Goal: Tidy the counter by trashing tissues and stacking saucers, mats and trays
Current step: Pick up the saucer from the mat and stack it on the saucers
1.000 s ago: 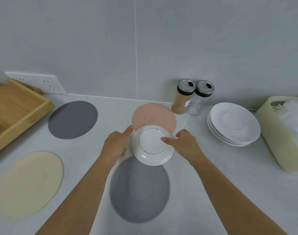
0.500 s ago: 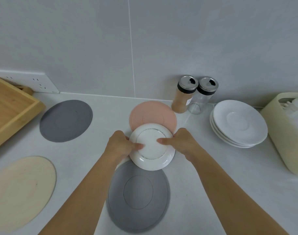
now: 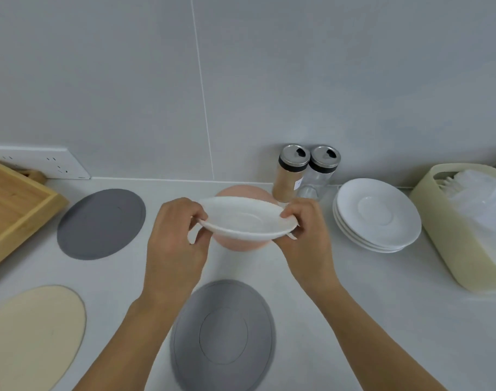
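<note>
I hold a white saucer (image 3: pixel 248 220) level in the air above the pink round mat (image 3: pixel 241 244). My left hand (image 3: pixel 176 235) pinches its left rim and my right hand (image 3: pixel 306 235) pinches its right rim. A stack of white saucers (image 3: pixel 378 214) sits to the right on the counter. Round mats lie around: a grey mat (image 3: pixel 101 224) at the back left, another grey mat (image 3: pixel 224 334) near me, and a cream mat (image 3: pixel 29 337) at the front left. A wooden tray (image 3: pixel 12 210) stands at the far left.
Two spice shakers (image 3: pixel 290 173) (image 3: pixel 323 169) stand against the wall behind the pink mat. A cream bin (image 3: pixel 450 238) with white tissues inside is at the far right. A wall socket (image 3: pixel 43 162) sits behind the tray.
The saucer was held tilted with its underside toward me; both hands have turned it level, right side up, and lifted it slightly toward the back.
</note>
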A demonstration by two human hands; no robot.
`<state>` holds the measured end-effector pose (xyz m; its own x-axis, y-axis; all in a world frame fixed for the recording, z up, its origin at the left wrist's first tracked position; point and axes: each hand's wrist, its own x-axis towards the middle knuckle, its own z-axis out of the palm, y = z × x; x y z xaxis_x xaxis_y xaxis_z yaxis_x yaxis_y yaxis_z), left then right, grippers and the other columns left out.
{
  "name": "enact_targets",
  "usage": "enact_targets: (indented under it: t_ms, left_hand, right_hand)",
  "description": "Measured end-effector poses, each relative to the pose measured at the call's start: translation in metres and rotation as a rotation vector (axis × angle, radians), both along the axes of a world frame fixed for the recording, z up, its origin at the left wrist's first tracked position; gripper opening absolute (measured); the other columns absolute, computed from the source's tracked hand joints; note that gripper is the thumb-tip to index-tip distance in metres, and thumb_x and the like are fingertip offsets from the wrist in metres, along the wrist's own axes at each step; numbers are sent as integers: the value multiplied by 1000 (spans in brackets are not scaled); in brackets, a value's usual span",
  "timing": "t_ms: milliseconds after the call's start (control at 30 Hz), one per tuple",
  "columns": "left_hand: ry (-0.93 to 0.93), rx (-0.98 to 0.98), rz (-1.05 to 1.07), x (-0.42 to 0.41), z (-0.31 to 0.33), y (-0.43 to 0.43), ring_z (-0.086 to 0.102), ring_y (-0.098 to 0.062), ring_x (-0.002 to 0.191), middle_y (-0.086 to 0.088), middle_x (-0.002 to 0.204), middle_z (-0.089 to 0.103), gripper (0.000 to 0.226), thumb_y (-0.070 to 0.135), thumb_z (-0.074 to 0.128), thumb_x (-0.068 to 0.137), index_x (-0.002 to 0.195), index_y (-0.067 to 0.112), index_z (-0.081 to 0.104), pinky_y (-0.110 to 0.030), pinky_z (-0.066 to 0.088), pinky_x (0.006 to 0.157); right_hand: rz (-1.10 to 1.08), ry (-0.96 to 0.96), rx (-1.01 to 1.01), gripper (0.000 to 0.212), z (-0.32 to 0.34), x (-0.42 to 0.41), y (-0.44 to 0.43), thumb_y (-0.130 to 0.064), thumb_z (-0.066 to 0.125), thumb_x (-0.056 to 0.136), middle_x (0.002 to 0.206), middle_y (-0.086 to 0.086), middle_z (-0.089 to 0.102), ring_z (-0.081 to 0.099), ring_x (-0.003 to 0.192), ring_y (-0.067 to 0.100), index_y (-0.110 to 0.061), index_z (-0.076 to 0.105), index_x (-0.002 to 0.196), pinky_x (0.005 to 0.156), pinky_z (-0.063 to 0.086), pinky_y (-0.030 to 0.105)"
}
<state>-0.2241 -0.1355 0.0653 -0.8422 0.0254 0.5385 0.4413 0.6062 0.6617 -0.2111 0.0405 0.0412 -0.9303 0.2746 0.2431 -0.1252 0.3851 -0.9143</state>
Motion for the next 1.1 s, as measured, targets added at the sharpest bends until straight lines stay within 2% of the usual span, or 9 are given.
enact_targets:
  t_ms: [133, 267, 367, 467, 600, 700, 767, 900, 1100]
  left_hand:
    - [379, -127, -103, 1, -4, 0, 50, -23, 87, -1, 92, 49, 20, -5, 54, 75, 88, 9, 49, -17, 40, 86]
    - [418, -165, -140, 3, -8, 3, 50, -24, 88, -2, 94, 49, 18, -3, 54, 77, 90, 8, 49, -13, 37, 91]
    - [459, -201, -153, 0, -16, 9, 51, -24, 89, -2, 94, 50, 22, -6, 59, 75, 90, 8, 50, -13, 37, 92]
    - [390, -174, -155, 0, -16, 21, 51, -24, 96, -1, 101, 51, 28, 7, 68, 76, 98, 9, 50, -13, 37, 95]
    - [-226, 186, 35, 3, 1, 41, 48, -11, 109, 12, 119, 47, 50, 8, 68, 79, 120, 24, 44, -20, 37, 95]
    - [-724, 596, 10, -4, 12, 47, 66, -12, 79, -3, 97, 67, 18, 24, 59, 87, 105, 21, 55, -34, 55, 77]
    - [-941, 618, -108, -7, 17, 55, 68, -19, 66, -12, 85, 69, 26, 39, 54, 87, 100, 17, 61, -36, 58, 61]
    - [-1045, 461, -320, -9, 26, 93, 64, -19, 55, -12, 71, 65, 20, 32, 59, 85, 101, 19, 58, -32, 54, 48]
    - [-949, 344, -442, -27, 10, 158, 56, -13, 43, -15, 68, 57, 17, 2, 43, 91, 107, 6, 43, -27, 51, 42]
  right_hand:
    - [-38, -21, -535, 42, 6, 10, -1, 23, 53, 76, 94, -12, 63, 60, 77, -4, -11, 53, 101, 59, 48, 12]
    - [20, -315, -1031, 26, 14, 22, 11, -10, 39, 89, 82, 15, 60, 59, 63, 28, -1, 63, 95, 44, 48, 28]
    - [49, -494, -963, 36, 21, 29, 19, -33, 44, 91, 57, 11, 42, 38, 35, 20, -5, 61, 77, 36, 27, 21]
    - [27, -473, -862, 19, 24, 33, 25, -9, 51, 87, 58, 10, 34, 30, 32, 15, -4, 59, 71, 38, 17, 20]
    - [-63, -392, -869, 13, 24, 37, 38, 1, 44, 87, 50, 4, 37, 28, 33, 14, -2, 56, 81, 38, 17, 19]
    - [-165, -310, -829, 15, 23, 38, 55, 2, 43, 89, 46, 1, 41, 28, 31, 13, -4, 53, 79, 37, 18, 17]
    - [-219, -277, -806, 15, 22, 39, 68, 1, 43, 90, 49, 3, 44, 29, 31, 13, -4, 56, 83, 36, 20, 16]
    - [-278, -249, -730, 13, 18, 39, 95, -1, 45, 90, 53, 5, 44, 29, 34, 13, -5, 57, 90, 37, 23, 16]
    - [-438, -279, -536, 10, 18, 33, 135, -8, 48, 91, 62, 7, 54, 41, 35, 11, -14, 48, 99, 32, 30, 17]
